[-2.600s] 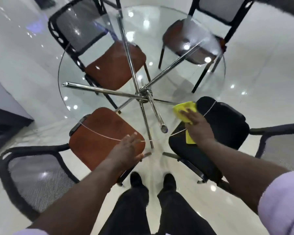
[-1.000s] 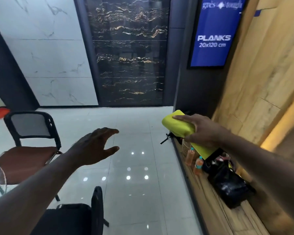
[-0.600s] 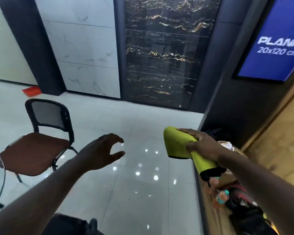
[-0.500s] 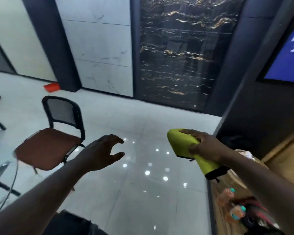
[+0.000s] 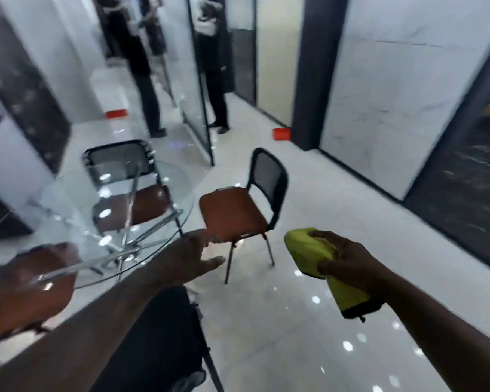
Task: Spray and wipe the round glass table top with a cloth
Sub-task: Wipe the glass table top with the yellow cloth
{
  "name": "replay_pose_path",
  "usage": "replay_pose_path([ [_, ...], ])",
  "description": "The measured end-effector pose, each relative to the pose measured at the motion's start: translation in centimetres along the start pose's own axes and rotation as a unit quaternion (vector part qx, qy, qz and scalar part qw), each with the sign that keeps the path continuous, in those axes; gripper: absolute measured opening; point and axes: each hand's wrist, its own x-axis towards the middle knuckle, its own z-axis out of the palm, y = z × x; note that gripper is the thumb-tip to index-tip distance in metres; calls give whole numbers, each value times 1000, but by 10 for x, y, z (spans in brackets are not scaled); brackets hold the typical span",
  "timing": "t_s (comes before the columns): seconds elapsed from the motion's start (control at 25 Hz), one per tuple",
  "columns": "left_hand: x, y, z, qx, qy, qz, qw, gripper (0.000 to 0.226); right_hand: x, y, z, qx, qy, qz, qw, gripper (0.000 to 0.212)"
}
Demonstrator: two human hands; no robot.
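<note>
A person's right hand (image 5: 348, 264) grips a folded yellow-green cloth (image 5: 309, 251), fingers and thumb curled round its middle, with the dark-edged lower end of the cloth hanging below the palm, off the table and over the floor (image 5: 294, 335). The left hand (image 5: 187, 256) is held out with fingers straight and thumb spread, holding nothing, just beyond the right edge of the round glass table (image 5: 68, 199); whether it touches the rim cannot be told through the blur. The cloth is well clear of the glass, to the right of the table. Chrome legs (image 5: 128, 241) cross beneath the clear top. Four chairs ring the table: a brown-seated chair (image 5: 235, 213) with a black mesh back stands free at the right edge, between the two hands from the head view; a second chair (image 5: 125, 171) shows through the glass at the far edge; a third seat (image 5: 26, 287) sits partly under the near-left edge; and a black chair (image 5: 159, 335) stands under the left forearm at the near edge. Ceiling lights glint off the glossy white floor. Beyond the table, two standing figures (image 5: 145, 66) in dark trousers flank a dark-framed glass panel (image 5: 198, 94), and two small red items (image 5: 281, 134) lie on the floor. White marble slabs (image 5: 393, 94) and a dark veined slab (image 5: 478, 179) line the right wall.
</note>
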Motion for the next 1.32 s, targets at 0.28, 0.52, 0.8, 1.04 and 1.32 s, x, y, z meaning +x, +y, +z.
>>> replay_pose_path([
  [0.28,21,-142,16,-81,70,-192,976,42,193,-72,77,-120,-152,-105,975,101],
  [0.52,59,-223,29,-132,100,-287,943,23,310,-125,119,-143,-256,-116,949,98],
  [0.8,113,-279,40,-174,150,-411,882,16,453,-200,172,-220,-291,-212,907,92],
  [1.04,177,-363,69,-140,236,-519,810,16,578,-263,281,-256,-261,-423,829,90],
  [1.32,218,-459,122,13,229,-564,794,48,649,-255,439,-296,-279,-676,614,55],
])
